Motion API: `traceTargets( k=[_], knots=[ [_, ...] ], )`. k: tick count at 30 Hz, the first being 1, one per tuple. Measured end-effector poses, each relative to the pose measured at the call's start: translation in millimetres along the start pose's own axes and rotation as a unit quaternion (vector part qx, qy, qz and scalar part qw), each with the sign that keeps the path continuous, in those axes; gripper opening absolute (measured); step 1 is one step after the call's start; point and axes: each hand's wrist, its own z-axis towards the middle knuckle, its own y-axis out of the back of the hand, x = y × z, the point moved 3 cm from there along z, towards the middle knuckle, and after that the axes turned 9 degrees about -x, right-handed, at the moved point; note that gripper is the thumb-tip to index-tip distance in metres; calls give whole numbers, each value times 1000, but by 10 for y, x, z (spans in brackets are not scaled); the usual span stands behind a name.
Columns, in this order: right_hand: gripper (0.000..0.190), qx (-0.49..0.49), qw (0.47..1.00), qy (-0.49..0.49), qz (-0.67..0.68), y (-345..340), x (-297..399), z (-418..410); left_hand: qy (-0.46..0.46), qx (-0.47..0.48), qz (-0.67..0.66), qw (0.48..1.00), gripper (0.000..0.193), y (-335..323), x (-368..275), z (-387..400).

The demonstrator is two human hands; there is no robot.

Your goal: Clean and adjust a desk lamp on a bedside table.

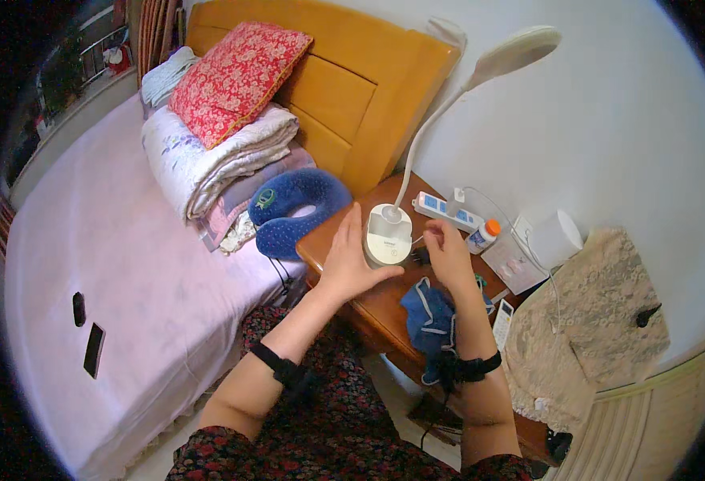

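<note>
A white gooseneck desk lamp (390, 240) stands on the brown wooden nightstand (382, 327), its bent neck rising to a flat oval head (518, 54). My left hand (350, 264) cups the lamp base, with long fingers along its left side and the thumb across the front. Just right of the base, my right hand (450, 255) has its fingertips curled at a thin white cable (417, 238) that runs from the lamp. A small black object (420, 257) lies below those fingertips. Blue cloth with pale edging (429, 315) is bunched beside my right forearm.
Behind my right hand are a white power strip (439, 210), an orange-capped bottle (483, 236) and a white cylinder (557, 239). A remote control (503, 324) lies near patterned fabric (551, 343). Left, a blue neck pillow (298, 183) rests on the bed (130, 240) against the nightstand corner.
</note>
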Motion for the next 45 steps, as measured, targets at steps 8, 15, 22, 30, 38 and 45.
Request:
traceTargets(
  k=[8,15,22,30,38,45],
  knots=[
    [51,-100,970,118,186,82,890,374,-15,34,-182,983,126,-252,241,95],
    [43,-119,949,153,248,393,1699,586,0,24,-160,987,119,-263,210,110],
    [34,-164,967,174,90,391,1673,684,-7,13,-142,990,119,-271,229,88],
    [35,-227,923,19,309,670,1152,492,-19,0,-138,990,121,-284,217,92],
    [32,-186,936,-42,296,911,797,86,-25,-10,-151,988,116,-254,194,98],
    [20,-3,986,-47,-160,944,-394,-222,4,-51,-115,992,120,-438,38,-26]
  ],
)
